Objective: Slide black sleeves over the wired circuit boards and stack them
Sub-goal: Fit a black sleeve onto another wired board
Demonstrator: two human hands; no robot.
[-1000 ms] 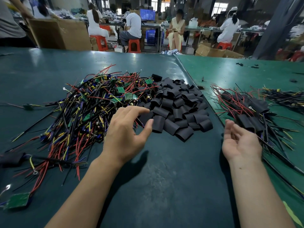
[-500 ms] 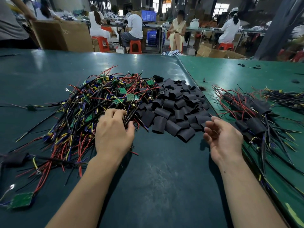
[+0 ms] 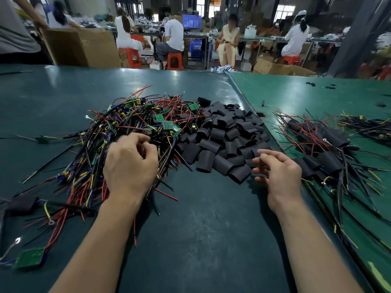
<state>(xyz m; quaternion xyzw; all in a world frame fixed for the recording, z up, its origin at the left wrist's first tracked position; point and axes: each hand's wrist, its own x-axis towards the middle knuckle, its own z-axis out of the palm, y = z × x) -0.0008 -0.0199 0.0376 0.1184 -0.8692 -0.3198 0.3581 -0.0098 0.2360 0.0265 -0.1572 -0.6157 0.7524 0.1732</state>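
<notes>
A tangled pile of wired green circuit boards [image 3: 135,123] lies left of centre on the dark mat. Beside it on the right is a heap of short black sleeves [image 3: 224,136]. My left hand [image 3: 131,166] rests on the near edge of the wire pile, its fingers curled round some wires. My right hand [image 3: 277,172] hovers at the near right corner of the sleeve heap, its fingers loosely curled with the tips close to a sleeve, holding nothing. A stack of sleeved boards [image 3: 321,144] lies to the right of that hand.
A loose green board [image 3: 29,258] and one sleeved board [image 3: 21,205] lie at the near left. More wires [image 3: 364,123] lie at the far right on the lighter green mat [image 3: 296,96]. Beyond the table stand a cardboard box [image 3: 80,47] and seated workers.
My left hand slid left from the sleeves onto the wire pile and curled its fingers into it. My right hand turned over and moved left from the sleeved stack to the sleeve heap.
</notes>
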